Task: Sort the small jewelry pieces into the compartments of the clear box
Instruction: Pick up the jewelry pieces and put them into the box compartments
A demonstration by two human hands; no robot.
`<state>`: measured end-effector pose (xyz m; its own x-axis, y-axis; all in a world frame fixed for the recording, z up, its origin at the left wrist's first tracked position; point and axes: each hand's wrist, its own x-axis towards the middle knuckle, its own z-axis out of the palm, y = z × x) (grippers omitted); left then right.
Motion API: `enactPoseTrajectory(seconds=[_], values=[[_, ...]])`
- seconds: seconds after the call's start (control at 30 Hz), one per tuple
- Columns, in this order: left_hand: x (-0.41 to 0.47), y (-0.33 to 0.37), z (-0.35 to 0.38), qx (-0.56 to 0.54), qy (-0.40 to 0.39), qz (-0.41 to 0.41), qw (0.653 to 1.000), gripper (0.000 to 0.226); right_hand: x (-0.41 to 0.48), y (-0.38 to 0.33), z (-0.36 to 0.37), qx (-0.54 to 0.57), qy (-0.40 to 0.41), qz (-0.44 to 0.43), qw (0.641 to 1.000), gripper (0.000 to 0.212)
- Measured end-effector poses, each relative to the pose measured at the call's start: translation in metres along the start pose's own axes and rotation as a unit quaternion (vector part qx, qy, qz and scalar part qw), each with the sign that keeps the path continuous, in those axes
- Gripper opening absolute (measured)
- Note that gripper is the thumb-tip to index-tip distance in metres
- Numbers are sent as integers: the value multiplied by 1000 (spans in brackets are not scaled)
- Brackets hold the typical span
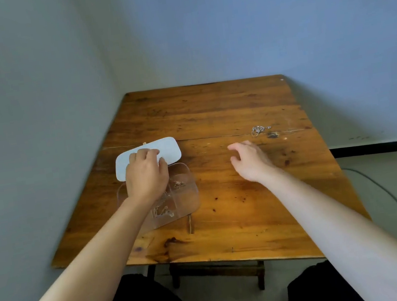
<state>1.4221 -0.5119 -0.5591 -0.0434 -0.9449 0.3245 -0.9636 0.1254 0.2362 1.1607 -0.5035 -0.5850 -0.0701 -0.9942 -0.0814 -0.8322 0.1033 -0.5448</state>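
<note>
A clear compartment box (pixel 186 200) lies on the left part of the wooden table (pixel 240 221). Its white lid (pixel 169 148) stands hinged up behind it. My left hand (pixel 146 176) rests over the box's far-left part, fingers on the lid's lower edge. Small jewelry shows in two compartments: a brownish piece (pixel 178 184) and a silvery chain (pixel 163 212). A silver chain cluster (pixel 258 130) lies loose at the far right of the table. My right hand (pixel 251 159) hovers empty with fingers spread, a little short of that cluster.
The table stands in a corner, walls on the left and behind. A small dark item (pixel 273 135) lies next to the loose chains. A cable (pixel 387 195) runs on the floor at right. My dark-clad knees sit below the front edge.
</note>
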Motion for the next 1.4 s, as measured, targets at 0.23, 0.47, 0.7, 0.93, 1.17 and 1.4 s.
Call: enactPoseTrajectory(seconds=[0.23, 0.47, 0.7, 0.93, 1.17, 1.4], values=[[37, 75, 45, 7, -161, 106, 981, 54, 42, 56, -31, -36, 62, 116, 991, 60], [52, 113, 86, 67, -279, 128, 949, 55, 73, 72, -29, -75, 98, 92, 988, 52], [54, 120, 91, 113, -232, 125, 958, 51, 109, 78, -35, -53, 119, 20, 991, 19], [57, 116, 92, 123, -223, 141, 957, 52, 170, 52, -59, 128, 231, -1, 964, 21], [58, 113, 95, 121, -213, 143, 959, 52, 186, 65, -54, 62, 227, 7, 972, 18], [57, 113, 94, 108, -222, 135, 960, 53, 159, 83, -41, -93, 133, -12, 987, 24]])
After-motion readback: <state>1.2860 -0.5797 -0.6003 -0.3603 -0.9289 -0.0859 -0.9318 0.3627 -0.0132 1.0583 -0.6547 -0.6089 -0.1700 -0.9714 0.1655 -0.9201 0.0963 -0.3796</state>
